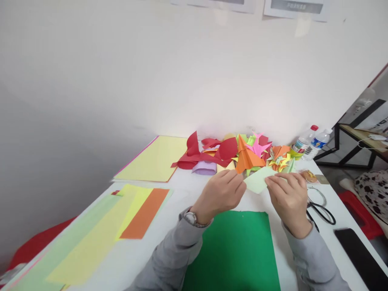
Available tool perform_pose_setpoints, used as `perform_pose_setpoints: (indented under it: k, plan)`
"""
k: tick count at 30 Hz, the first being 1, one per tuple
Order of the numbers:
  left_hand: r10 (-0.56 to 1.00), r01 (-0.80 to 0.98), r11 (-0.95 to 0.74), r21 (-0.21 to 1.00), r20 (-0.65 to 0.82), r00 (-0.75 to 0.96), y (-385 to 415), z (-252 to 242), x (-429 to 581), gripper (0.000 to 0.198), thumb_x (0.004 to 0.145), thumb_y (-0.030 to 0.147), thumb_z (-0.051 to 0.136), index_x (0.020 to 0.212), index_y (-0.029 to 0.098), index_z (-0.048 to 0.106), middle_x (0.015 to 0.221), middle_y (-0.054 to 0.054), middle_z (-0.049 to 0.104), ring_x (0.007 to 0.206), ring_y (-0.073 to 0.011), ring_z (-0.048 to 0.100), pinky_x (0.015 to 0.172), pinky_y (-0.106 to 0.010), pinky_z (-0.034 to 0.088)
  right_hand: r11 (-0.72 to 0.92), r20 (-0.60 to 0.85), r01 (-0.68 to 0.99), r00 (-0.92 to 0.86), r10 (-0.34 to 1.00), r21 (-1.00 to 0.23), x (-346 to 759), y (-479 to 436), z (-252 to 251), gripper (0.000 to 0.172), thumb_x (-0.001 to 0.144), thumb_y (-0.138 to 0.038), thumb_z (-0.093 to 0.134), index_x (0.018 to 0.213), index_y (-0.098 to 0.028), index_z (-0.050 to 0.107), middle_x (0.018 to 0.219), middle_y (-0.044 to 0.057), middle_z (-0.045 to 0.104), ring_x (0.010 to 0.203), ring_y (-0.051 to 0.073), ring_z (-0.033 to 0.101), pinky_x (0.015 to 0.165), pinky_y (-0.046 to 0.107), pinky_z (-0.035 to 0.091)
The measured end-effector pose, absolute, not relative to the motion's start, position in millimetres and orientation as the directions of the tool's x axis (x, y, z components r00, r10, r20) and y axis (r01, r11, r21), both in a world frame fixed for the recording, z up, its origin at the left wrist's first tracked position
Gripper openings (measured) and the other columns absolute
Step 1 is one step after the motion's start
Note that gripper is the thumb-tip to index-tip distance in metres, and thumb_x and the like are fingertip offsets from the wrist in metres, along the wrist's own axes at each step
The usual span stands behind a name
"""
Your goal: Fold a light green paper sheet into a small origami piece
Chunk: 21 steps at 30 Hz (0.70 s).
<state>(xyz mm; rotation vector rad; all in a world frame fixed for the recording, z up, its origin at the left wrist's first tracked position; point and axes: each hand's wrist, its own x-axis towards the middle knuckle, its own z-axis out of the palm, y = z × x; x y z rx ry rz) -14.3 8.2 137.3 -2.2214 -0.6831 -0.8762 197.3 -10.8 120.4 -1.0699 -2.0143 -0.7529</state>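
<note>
Both of my hands hold one small pale green piece of paper [258,180] above the white table [182,190]. My left hand [221,193] pinches its left edge with curled fingers. On the paper's right edge, my right hand [289,198] is closed with the thumb on top. A dark green sheet [233,250] lies flat just below my wrists. Behind the paper sits a pile of folded paper shapes [242,155] in red, orange, pink, yellow and lilac. I wear grey sleeves and a wristwatch [191,218] on the left wrist.
Yellow sheets [156,158] lie at the back left; light green, yellow and orange strips [121,220] lie at the near left. Scissors [319,208], a black phone [360,255] and two water bottles [311,143] are on the right. A wall rises close behind the table.
</note>
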Motion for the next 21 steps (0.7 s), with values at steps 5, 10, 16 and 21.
perform_pose_setpoints:
  k: [5,10,16,21]
  plan:
    - [0.24,0.654,-0.695,-0.298,0.762,0.602,11,139,-22,0.033,0.089,0.019,0.051,0.057,0.019,0.042,0.053,0.002,0.043,0.052,-0.0139,0.038,0.049,-0.03,0.027,0.507,0.798,0.861,-0.334,0.502,0.041,193,-11,119,0.012,0.085,-0.011,0.059,0.088,-0.02,0.066,0.081,0.004,0.073,0.078,0.019,0.061,0.073,0.034,0.04]
    - [0.481,0.544,-0.795,0.269,0.826,0.294,15,133,-21,0.032,0.087,0.027,0.057,0.058,0.018,0.046,0.051,0.004,0.046,0.049,-0.0099,0.041,0.048,-0.025,0.032,0.482,0.637,0.585,0.078,0.767,-0.652,194,-5,117,0.019,0.086,-0.029,0.06,0.069,-0.019,0.063,0.061,0.001,0.064,0.055,0.014,0.056,0.053,0.027,0.041]
    - [0.841,0.108,-0.488,0.866,0.433,0.324,9,136,-7,0.041,0.093,0.036,0.039,0.068,0.016,0.062,0.064,-0.004,0.065,0.061,-0.015,0.061,0.056,-0.027,0.051,-0.022,-0.015,-0.323,-0.022,1.0,-0.946,180,1,110,0.024,0.071,-0.038,0.075,0.07,-0.018,0.062,0.06,-0.002,0.065,0.05,0.013,0.057,0.048,0.025,0.046]
    - [0.935,-0.215,-0.188,0.958,0.241,0.261,7,129,-8,0.038,0.088,0.045,0.047,0.078,0.013,0.066,0.067,-0.006,0.062,0.056,-0.0161,0.059,0.051,-0.03,0.053,0.03,-0.027,-0.66,0.076,0.997,-0.751,171,4,113,0.022,0.067,-0.024,0.078,0.06,-0.018,0.058,0.061,-0.002,0.067,0.057,0.012,0.063,0.059,0.024,0.054]
